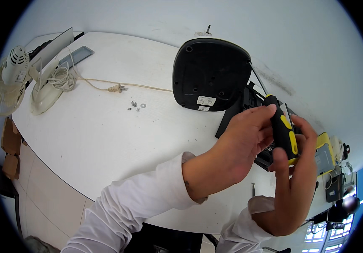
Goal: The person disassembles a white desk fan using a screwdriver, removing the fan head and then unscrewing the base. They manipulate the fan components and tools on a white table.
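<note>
A screwdriver (282, 130) with a black and yellow handle slants up and left. Its shaft ends at the right edge of a black appliance base (211, 74), which stands on its side with the underside facing me and shows several screw holes and two white labels. My left hand (242, 141) pinches the front of the handle between thumb and fingers. Around the handle's rear end, the fingers and thumb of my right hand (297, 168) are closed. Black parts (228, 120) of the appliance lie behind my hands, mostly hidden.
Several small screws (134, 104) and a washer (143, 106) lie left of the base. A beige cord with a plug (116, 88) crosses the white table (105, 139). A white fan (10, 80) stands far left, a yellow-grey case (325, 156) at right, a thin metal piece (253, 189) near front.
</note>
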Demonstrator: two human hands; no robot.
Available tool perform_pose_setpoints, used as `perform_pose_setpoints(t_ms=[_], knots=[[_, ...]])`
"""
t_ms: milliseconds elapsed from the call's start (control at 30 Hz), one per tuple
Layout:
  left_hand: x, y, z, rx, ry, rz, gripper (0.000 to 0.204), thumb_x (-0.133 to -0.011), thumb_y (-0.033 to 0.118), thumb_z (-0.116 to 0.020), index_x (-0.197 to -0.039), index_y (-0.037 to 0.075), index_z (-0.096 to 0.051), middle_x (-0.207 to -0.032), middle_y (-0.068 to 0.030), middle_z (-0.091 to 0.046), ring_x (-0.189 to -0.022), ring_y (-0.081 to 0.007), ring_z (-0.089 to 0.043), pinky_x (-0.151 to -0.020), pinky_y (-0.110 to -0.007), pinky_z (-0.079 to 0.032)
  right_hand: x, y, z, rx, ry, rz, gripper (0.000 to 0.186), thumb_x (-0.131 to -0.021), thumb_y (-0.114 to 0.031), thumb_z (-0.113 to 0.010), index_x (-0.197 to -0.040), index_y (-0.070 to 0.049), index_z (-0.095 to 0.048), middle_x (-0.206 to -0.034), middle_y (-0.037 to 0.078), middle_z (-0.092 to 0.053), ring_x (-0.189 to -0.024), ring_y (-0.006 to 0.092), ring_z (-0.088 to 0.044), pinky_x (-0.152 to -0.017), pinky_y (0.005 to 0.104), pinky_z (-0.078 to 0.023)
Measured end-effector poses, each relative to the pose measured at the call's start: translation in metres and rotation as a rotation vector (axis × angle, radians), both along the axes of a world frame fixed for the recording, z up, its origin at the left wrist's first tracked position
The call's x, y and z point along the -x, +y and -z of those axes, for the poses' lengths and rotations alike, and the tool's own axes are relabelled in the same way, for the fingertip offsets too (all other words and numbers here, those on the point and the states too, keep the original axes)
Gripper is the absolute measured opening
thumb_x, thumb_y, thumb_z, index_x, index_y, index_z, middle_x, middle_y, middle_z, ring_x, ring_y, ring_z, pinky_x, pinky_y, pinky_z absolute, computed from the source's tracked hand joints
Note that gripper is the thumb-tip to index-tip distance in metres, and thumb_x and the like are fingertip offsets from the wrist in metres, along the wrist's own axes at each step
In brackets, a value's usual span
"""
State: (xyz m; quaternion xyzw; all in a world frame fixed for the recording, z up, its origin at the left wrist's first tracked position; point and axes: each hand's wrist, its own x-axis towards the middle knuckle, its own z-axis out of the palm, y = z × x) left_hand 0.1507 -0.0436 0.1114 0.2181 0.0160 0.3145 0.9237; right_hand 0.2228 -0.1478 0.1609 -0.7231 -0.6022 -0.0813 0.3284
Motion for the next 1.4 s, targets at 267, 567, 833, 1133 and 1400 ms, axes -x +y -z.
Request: perform_pose_setpoints(t_ms=[267,567,833,1133,1400], knots=[[0.002,-0.003,-0.008,0.029,0.058,0.021,0.03,-0.096,0.027,-0.044,-0.115,0.007,-0.056,-0.109,-0.0011,-0.06,-0.104,-0.0139,-0.052,-0.094,-0.032,-0.038,0.0,-0.001,-0.002,-0.035,-0.179,0.042,0.055,-0.064,0.002,-0.075,-0.113,-0.005,-0.051,-0.102,0.011,-0.051,-0.078,0.0257,-0.064,-0.053,0.0274,-0.05],[-0.002,0.0,0.002,-0.031,0.003,0.033,0.029,-0.096,0.033,-0.051,-0.112,0.009,-0.057,-0.101,0.0008,-0.06,-0.098,-0.0117,-0.052,-0.089,-0.027,-0.039,0.002,0.001,-0.001,-0.07,-0.239,0.01,0.057,-0.064,0.003,-0.076,-0.115,-0.012,-0.054,-0.109,0.007,-0.054,-0.082,0.0176,-0.059,-0.054,0.0257,-0.05],[-0.001,-0.004,-0.005,0.087,0.012,0.014,0.027,-0.098,0.021,-0.043,-0.112,0.002,-0.056,-0.107,-0.0054,-0.062,-0.098,-0.0148,-0.057,-0.094,-0.032,-0.044,-0.011,0.001,-0.002,-0.07,-0.098,0.091,0.046,-0.075,-0.021,-0.075,-0.114,-0.007,-0.055,-0.098,0.008,-0.057,-0.066,0.018,-0.059,-0.05,0.0247,-0.045],[-0.003,-0.001,-0.002,0.1,0.02,0.075,0.038,-0.1,0.024,-0.035,-0.125,0.0,-0.051,-0.114,-0.0083,-0.06,-0.106,-0.0197,-0.057,-0.098,-0.038,-0.044,-0.015,-0.001,0.001,-0.022,-0.219,-0.015,0.048,-0.076,-0.024,-0.075,-0.115,-0.006,-0.055,-0.096,0.011,-0.061,-0.068,0.0204,-0.066,-0.049,0.0273,-0.047],[0.0,-0.003,-0.009,0.152,0.04,0.067,0.041,-0.1,0.024,-0.03,-0.127,-0.001,-0.049,-0.117,-0.0097,-0.058,-0.116,-0.0219,-0.053,-0.102,-0.038,-0.042,-0.007,-0.006,-0.008,0.209,-0.072,0.028,0.049,-0.077,-0.023,-0.074,-0.118,-0.006,-0.053,-0.078,0.017,-0.066,-0.06,0.0247,-0.068,-0.048,0.029,-0.047]])
